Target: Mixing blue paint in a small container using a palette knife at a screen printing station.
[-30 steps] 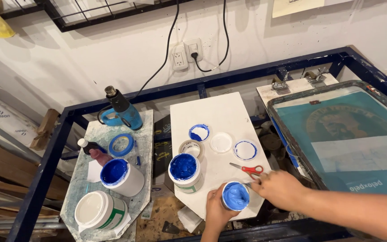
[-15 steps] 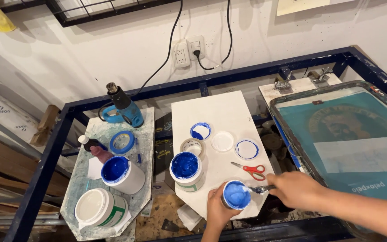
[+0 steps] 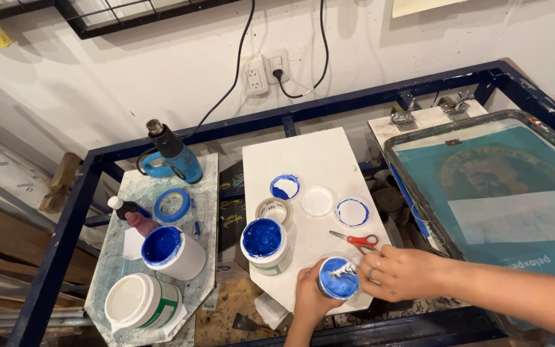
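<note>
My left hand (image 3: 308, 297) grips a small open tub of blue ink (image 3: 338, 279) at the near edge of the white board (image 3: 313, 160). My right hand (image 3: 401, 273) is closed on a small tool whose tip dips into that tub, where a white smear shows on the blue. Red-handled scissors (image 3: 358, 241) lie just beyond my right hand. A bigger open pot of blue ink (image 3: 264, 243) stands to the left of the tub.
Lids (image 3: 284, 187) and a tape roll (image 3: 273, 209) lie on the white board. On the left board sit a blue heat gun (image 3: 175, 158), blue tape ring (image 3: 172, 205), open blue pot (image 3: 170, 250) and closed white tub (image 3: 140, 302). A teal printing screen (image 3: 509, 186) is at right.
My right hand has shifted slightly left so the tool sits in the tub, and white has appeared on the blue ink. The left hand keeps its hold.
</note>
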